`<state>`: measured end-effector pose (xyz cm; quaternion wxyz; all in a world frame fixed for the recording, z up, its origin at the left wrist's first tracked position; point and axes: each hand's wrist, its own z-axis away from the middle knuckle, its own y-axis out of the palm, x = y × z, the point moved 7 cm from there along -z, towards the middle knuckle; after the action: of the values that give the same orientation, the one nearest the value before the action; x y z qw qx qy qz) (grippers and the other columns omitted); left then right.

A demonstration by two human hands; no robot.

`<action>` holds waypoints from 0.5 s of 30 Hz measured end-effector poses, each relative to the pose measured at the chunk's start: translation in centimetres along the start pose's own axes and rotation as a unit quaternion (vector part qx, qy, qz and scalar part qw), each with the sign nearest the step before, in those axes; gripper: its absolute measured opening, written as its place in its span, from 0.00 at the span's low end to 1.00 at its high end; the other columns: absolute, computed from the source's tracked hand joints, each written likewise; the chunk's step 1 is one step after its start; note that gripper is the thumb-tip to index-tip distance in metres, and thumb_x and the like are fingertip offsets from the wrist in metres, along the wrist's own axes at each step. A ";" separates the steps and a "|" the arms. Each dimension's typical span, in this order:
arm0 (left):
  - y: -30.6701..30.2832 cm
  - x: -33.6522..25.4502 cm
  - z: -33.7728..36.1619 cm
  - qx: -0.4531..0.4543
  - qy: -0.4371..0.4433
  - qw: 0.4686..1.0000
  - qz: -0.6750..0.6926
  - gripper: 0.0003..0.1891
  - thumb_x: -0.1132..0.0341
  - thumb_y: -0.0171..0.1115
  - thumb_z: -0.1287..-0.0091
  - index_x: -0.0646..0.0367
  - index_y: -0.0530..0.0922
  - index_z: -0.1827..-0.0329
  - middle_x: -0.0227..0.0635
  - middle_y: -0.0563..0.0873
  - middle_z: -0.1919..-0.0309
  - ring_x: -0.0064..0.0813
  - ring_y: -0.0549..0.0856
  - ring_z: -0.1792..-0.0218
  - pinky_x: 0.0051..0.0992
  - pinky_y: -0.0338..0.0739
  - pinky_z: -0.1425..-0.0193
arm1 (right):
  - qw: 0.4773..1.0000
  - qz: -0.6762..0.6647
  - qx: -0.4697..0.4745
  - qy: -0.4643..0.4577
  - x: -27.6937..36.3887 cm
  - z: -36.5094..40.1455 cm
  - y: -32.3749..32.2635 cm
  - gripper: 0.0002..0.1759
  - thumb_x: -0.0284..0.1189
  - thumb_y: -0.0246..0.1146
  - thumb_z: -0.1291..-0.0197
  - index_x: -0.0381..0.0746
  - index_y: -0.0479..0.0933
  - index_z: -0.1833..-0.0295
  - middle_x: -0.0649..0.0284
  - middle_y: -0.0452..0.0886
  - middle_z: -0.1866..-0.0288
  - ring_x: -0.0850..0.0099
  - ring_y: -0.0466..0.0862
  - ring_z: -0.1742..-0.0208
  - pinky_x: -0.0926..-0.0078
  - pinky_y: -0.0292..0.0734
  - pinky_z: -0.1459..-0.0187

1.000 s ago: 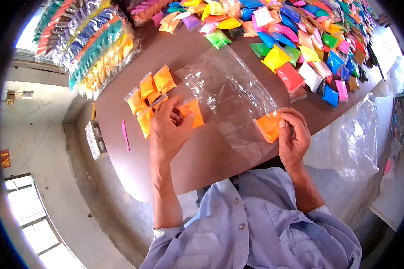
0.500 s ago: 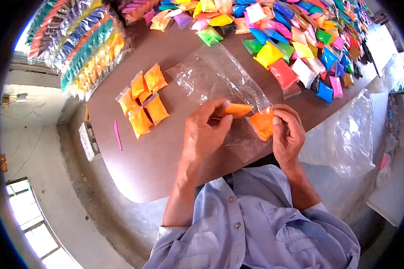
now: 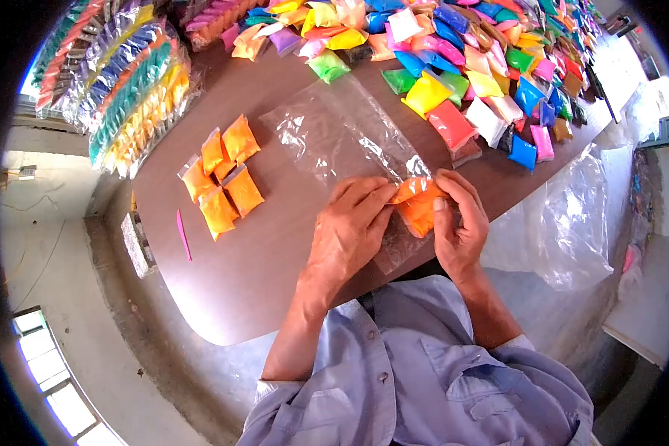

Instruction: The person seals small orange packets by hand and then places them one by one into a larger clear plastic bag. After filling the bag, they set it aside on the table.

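Two small clear packets of orange clay-like filling (image 3: 419, 211) are together between my hands, one overlapping the other. My left hand (image 3: 355, 221) is closed with its fingertips on the left edge of the upper packet. On the other side my right hand (image 3: 459, 223) pinches the right edge between thumb and fingers. Under the packets and beyond them a long clear plastic bag (image 3: 342, 123) lies flat on the brown table (image 3: 275, 245). Left of the bag sits a small group of orange packets (image 3: 220, 178).
A pink stick tool (image 3: 183, 235) lies near the table's left edge. Loose packets in many colours (image 3: 453, 70) are heaped across the far side. Filled bags of packets (image 3: 137, 97) stand at the far left. A large clear bag (image 3: 572, 223) hangs at the right edge.
My left hand has brought its orange packet right, onto the one in my right hand. The whole view has shifted slightly.
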<state>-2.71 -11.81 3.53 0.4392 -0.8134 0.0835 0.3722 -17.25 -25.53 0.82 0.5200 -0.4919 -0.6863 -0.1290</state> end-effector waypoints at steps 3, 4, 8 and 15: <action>0.1 0.5 -0.1 -0.015 0.028 0.999 0.012 0.17 0.79 0.74 0.35 0.58 0.90 0.43 0.39 0.94 0.43 0.46 0.91 0.43 0.41 0.90 0.39 | 1.000 0.009 0.013 0.003 0.0 0.0 0.4 0.15 0.24 0.65 0.21 0.33 0.86 0.34 0.47 0.88 0.32 0.55 0.89 0.31 0.60 0.84 0.31; 0.6 0.5 -0.2 -0.009 0.034 0.999 0.017 0.18 0.79 0.74 0.36 0.59 0.90 0.42 0.39 0.94 0.44 0.46 0.92 0.44 0.40 0.90 0.39 | 1.000 0.007 0.025 0.016 -0.2 0.1 0.5 0.16 0.24 0.64 0.20 0.32 0.86 0.33 0.46 0.87 0.30 0.53 0.88 0.29 0.59 0.83 0.29; 1.0 -0.2 -0.9 0.008 0.050 0.998 0.027 0.19 0.80 0.72 0.36 0.60 0.90 0.41 0.40 0.94 0.45 0.46 0.92 0.46 0.40 0.91 0.41 | 0.999 0.024 0.034 -0.009 0.0 0.1 0.4 0.15 0.24 0.63 0.19 0.32 0.87 0.35 0.46 0.88 0.30 0.53 0.89 0.30 0.59 0.83 0.29; 1.2 0.0 -0.7 0.017 0.036 0.998 0.043 0.19 0.80 0.69 0.34 0.62 0.89 0.40 0.42 0.94 0.44 0.45 0.92 0.46 0.41 0.90 0.40 | 0.999 0.013 0.035 -0.007 0.1 -0.1 0.6 0.14 0.23 0.62 0.19 0.32 0.88 0.36 0.46 0.88 0.31 0.54 0.89 0.31 0.59 0.83 0.29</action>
<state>-2.84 -13.04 2.99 0.4328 -0.8145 0.1409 0.3597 -16.71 -25.26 0.80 0.5336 -0.4834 -0.6875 -0.0944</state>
